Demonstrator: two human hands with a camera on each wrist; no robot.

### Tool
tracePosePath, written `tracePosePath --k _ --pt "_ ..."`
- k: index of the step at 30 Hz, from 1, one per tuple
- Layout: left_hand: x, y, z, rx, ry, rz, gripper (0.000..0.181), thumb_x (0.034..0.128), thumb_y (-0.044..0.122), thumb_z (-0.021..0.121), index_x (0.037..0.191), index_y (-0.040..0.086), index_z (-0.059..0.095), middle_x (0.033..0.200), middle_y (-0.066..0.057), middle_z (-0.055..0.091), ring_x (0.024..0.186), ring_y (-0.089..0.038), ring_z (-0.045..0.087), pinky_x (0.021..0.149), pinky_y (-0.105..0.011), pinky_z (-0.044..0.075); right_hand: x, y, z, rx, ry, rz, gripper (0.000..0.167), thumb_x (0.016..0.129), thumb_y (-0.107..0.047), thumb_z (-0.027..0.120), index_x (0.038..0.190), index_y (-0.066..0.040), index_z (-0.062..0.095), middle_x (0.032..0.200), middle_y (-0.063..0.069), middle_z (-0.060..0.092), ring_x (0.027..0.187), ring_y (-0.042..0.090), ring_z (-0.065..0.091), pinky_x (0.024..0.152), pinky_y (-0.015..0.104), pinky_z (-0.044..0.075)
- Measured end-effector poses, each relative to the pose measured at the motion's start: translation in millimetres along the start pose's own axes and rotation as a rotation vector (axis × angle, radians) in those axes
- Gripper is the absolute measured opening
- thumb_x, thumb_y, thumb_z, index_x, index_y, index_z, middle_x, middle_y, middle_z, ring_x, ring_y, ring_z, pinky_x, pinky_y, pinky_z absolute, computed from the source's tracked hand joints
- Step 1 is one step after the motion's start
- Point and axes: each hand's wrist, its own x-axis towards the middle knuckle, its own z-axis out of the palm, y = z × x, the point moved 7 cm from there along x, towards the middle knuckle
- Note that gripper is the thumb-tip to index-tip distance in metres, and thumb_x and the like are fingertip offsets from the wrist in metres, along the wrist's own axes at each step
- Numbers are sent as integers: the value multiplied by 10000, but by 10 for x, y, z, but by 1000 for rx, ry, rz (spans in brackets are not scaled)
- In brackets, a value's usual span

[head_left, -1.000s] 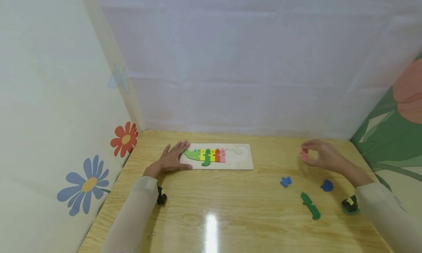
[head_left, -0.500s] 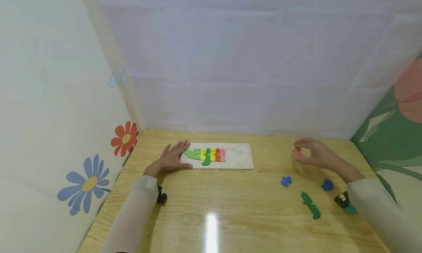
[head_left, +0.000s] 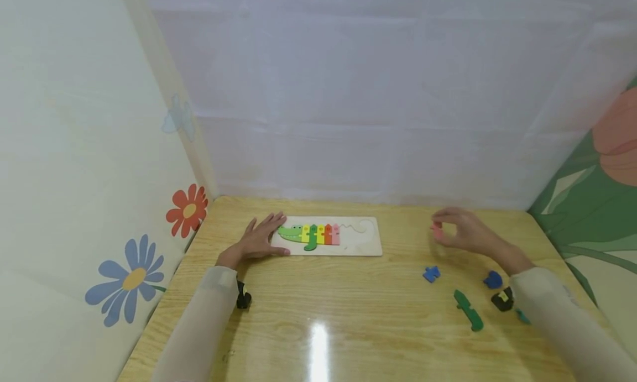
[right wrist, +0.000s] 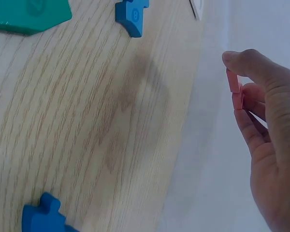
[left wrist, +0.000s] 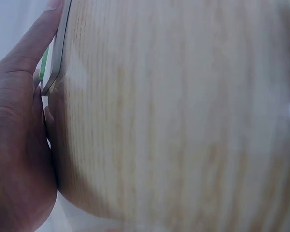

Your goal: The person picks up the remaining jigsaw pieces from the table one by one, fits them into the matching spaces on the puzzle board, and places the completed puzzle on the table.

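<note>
Across the wood counter (head_left: 358,304) I see the green piece (head_left: 468,310) nearest, with two blue pieces (head_left: 431,274) farther back. I judge the pink piece (head_left: 437,231) could twist or drop, since only a light pinch seems to hold it: it sits between the thumb and fingers of the right grip (head_left: 470,233), raised off the counter and well apart from the board (head_left: 360,245) to its left. The left grip (head_left: 256,240), fingers spread and loose, rests at the board's left end, before the white cloth (head_left: 318,94).
</note>
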Motion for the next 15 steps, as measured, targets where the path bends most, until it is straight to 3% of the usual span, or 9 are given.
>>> tracePosePath --k 15 --pt "9 -16 9 9 5 2 1095 882 598 795 1685 76 264 1770 -142 158 1636 -398 83 1240 -713 -18 135 -54 146 28 -5 -14 351 762 -53 891 1082 50 787 1130 208 753 1042 416 713 861 575 594"
